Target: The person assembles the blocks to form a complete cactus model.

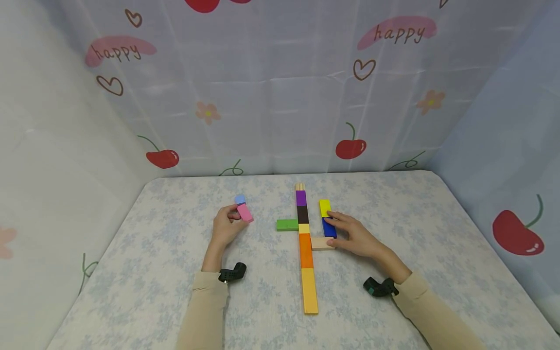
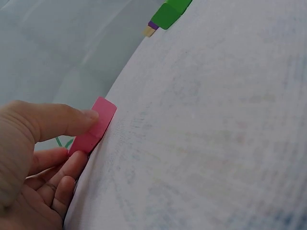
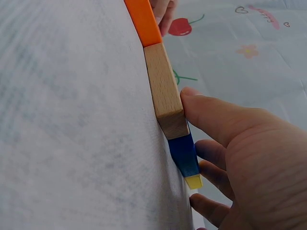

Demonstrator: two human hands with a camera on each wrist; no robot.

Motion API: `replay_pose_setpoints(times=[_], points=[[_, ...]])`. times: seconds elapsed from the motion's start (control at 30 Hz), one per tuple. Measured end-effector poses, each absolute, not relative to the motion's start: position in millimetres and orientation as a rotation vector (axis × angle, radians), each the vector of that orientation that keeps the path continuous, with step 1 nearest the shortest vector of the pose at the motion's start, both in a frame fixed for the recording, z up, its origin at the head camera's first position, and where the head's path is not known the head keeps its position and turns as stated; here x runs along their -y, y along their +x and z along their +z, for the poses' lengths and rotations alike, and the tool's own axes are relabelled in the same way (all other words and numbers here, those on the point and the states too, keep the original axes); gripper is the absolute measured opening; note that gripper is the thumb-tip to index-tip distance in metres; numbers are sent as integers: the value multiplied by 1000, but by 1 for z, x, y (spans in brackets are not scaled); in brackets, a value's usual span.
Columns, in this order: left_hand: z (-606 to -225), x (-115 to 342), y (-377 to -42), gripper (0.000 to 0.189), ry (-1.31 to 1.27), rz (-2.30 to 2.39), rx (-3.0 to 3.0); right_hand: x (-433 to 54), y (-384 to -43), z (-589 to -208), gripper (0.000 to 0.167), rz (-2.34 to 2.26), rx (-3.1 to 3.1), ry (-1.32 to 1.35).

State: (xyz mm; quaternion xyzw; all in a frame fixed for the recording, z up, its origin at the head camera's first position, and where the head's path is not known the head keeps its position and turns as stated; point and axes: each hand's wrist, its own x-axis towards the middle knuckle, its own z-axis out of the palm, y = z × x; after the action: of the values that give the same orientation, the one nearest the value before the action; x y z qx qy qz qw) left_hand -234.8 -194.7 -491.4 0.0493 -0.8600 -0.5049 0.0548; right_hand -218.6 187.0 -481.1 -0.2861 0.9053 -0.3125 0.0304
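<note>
My left hand [image 1: 224, 228] pinches a pink block [image 1: 245, 213] between thumb and fingers, left of the row. A light blue block [image 1: 239, 200] lies just beyond the pink one. On the right, my right hand [image 1: 355, 238] rests with its thumb on a bare wooden block [image 1: 320, 244]; its loosely extended fingers lie at a blue block [image 1: 328, 227] and a yellow block [image 1: 324, 207]. Blue and yellow stand end to end, running away from the wooden block. In the right wrist view the thumb touches the wooden block [image 3: 163, 81] from the side.
A straight row runs through the middle: long yellow-orange block [image 1: 309, 291], orange block [image 1: 306, 250], small pale yellow block [image 1: 304, 228], dark block [image 1: 303, 214], purple block [image 1: 301, 198] and pale tips [image 1: 300, 186]. A green block [image 1: 287, 225] juts left from it. Curtains surround the cloth-covered table [image 1: 271, 301].
</note>
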Motion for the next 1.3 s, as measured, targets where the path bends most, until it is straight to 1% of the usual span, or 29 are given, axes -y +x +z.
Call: replay_pose_setpoints(times=[0.3, 0.67, 0.93, 1.3], points=[[-486, 190, -238, 62, 152, -1590, 2585, -189, -218, -482, 63, -974, -2789, -881], [-470, 165, -248, 59, 65, -1753, 2616, -188, -220, -482, 63, -964, -2784, -878], [-473, 146, -261, 58, -27, -1778, 2658, -190, -221, -486, 63, -971, -2781, -870], [-479, 135, -267, 56, -27, -1776, 2724, -191, -221, -485, 63, -970, -2766, -872]])
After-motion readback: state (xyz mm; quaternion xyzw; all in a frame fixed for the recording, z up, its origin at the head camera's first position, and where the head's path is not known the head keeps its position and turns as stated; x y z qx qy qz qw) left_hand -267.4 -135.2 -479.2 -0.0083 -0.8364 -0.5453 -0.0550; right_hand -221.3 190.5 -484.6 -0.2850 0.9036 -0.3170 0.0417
